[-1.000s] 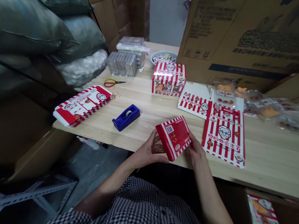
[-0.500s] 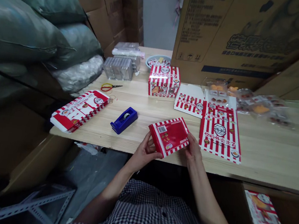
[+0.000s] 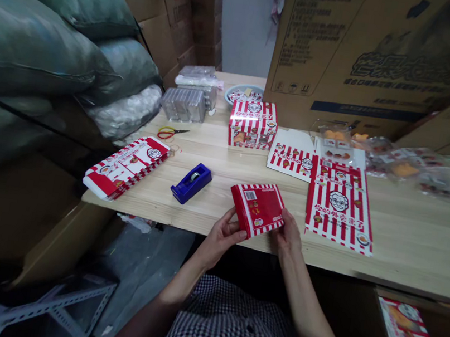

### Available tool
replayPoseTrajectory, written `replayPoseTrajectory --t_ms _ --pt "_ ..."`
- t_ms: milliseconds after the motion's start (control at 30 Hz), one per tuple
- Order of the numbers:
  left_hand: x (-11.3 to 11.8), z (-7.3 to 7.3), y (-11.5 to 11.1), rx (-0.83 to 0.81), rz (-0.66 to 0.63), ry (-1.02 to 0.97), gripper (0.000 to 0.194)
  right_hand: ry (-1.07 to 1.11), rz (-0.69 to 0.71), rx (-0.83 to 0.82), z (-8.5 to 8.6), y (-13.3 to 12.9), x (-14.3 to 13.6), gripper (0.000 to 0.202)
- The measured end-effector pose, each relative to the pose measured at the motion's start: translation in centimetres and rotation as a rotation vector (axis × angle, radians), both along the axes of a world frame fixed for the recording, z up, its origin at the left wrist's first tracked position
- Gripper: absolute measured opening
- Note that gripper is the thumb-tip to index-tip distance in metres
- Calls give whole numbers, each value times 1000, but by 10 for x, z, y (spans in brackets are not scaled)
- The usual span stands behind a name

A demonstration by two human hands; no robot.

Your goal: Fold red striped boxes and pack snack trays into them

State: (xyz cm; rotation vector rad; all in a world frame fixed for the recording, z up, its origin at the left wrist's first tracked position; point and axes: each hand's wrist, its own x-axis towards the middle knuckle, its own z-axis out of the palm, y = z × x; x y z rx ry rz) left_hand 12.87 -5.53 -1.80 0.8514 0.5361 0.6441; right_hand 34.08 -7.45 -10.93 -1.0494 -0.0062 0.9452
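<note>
Between my two hands is a red-and-white striped cardboard box (image 3: 263,208), held tilted just above the table's front edge, its red printed face with a barcode turned up. My left hand (image 3: 221,235) grips its lower left side, thumb along the front edge. On its right side, my right hand (image 3: 289,234) is closed around the edge, with some fingers hidden underneath. A blue tape dispenser (image 3: 191,183) stands left of the box. To the right lie flat striped cartons (image 3: 339,208). Behind, an upright finished-looking striped box (image 3: 252,125) stands on the table.
A stack of folded cartons (image 3: 126,168) lies at the table's left, near yellow-handled scissors (image 3: 173,133). Clear plastic cases (image 3: 184,104) and a bowl of small packets (image 3: 244,94) sit at the back. Bagged toy pieces (image 3: 405,167) lie right; a big cardboard carton (image 3: 330,55) stands behind.
The view has shifted slightly, so the scene sits a little further right. Both hands keep hold of the box, which is tilted slightly differently.
</note>
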Motion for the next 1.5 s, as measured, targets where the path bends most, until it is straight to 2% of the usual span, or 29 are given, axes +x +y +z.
replayPoseTrajectory --t_ms 167,300,500,800,900,933,1000,1067,1100,1133,1200,1267,1400,1500 --pt "-2 -12 -3 14 63 51 96 -8 -139 -43 9 -4 10 24" --pt "-12 -12 0 -29 47 65 91 -19 -193 -47 22 -5 22 25" --pt "-16 -3 3 -55 46 65 79 -5 -203 -40 32 -8 14 19" --pt "-9 -12 -4 -79 69 72 67 -53 -229 -79 29 -3 12 19" --pt "-13 -12 0 -19 65 115 66 -87 -226 -82 36 -3 12 21" --pt "-19 -12 6 35 103 151 62 -102 -226 -76 42 -5 14 23" --pt "-40 -9 27 224 320 299 49 -139 -244 -54 56 -10 20 25" --pt "-72 -5 58 476 638 555 37 -204 -286 -12 73 -15 28 26" --pt "-90 -3 74 583 750 703 33 -271 -283 16 81 -17 31 28" --pt "-107 -1 90 654 779 843 30 -393 -264 28 89 -18 33 31" --pt "-134 2 119 686 683 989 22 -646 -191 10 101 -19 29 35" --pt "-147 3 139 654 534 998 19 -866 -106 -15 109 -18 16 35" --pt "-144 3 160 562 293 917 28 -1102 26 114 113 -14 -16 23" --pt "-139 3 165 466 185 833 31 -1200 77 210 111 -15 -29 23"
